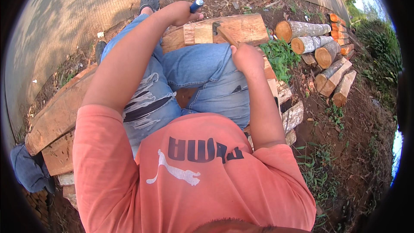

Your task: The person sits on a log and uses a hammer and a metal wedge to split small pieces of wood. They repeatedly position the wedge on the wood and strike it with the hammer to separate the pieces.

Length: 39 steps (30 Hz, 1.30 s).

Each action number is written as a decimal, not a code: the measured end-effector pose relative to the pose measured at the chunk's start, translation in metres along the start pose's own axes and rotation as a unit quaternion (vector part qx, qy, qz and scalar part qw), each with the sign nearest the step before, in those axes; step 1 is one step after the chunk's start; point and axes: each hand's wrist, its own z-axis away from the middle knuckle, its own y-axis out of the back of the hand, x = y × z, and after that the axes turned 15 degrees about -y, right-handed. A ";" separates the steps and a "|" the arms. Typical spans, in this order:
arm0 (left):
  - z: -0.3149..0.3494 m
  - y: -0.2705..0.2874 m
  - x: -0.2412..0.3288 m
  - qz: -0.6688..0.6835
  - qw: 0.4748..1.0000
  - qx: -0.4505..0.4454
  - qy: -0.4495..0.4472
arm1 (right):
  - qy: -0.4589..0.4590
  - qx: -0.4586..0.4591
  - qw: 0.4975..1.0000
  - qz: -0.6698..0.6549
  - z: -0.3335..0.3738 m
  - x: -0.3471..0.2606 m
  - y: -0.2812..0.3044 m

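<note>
My left hand [181,14] is closed around a dark blue handle [197,4] with a pale round end pointing up. The rest of that tool is hidden by my hand. My right hand [248,58] grips the wooden handle [227,36] of a hand tool; its dark metal head [215,27] lies over the wood, and I cannot tell if it is a hammer or a hatchet. Under both tools is a squared wooden block [199,33] with a rough-cut left end. It rests against or on a wide reddish plank [248,25] beyond my knees.
Cut logs [304,29] and split pieces [334,77] lie to the right, past a green weed [282,59]. Large slabs [64,123] are at my left, with a grey-blue cloth [30,168] by their end. A pale sheet wall [86,13] stands beyond my feet.
</note>
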 end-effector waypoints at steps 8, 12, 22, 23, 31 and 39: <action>-0.006 -0.009 0.004 -0.012 0.998 -0.058 -0.006 | 0.002 -0.002 1.000 0.010 -0.001 -0.001 -0.001; -0.004 -0.005 0.008 0.003 0.998 -0.055 -0.018 | -0.002 -0.005 1.000 0.012 -0.003 0.002 -0.001; 0.004 0.006 0.021 0.011 0.998 0.028 -0.058 | -0.007 -0.011 1.000 0.007 0.002 -0.002 0.005; 0.004 0.006 0.021 0.022 0.997 0.035 -0.070 | -0.005 -0.007 1.000 0.005 0.001 -0.002 0.003; 0.003 -0.002 0.028 0.020 0.997 0.027 -0.073 | 0.002 -0.003 1.000 0.014 -0.003 -0.001 0.000; -0.004 -0.016 0.024 -0.009 0.999 0.038 -0.026 | -0.001 -0.012 1.000 0.020 0.001 -0.004 0.006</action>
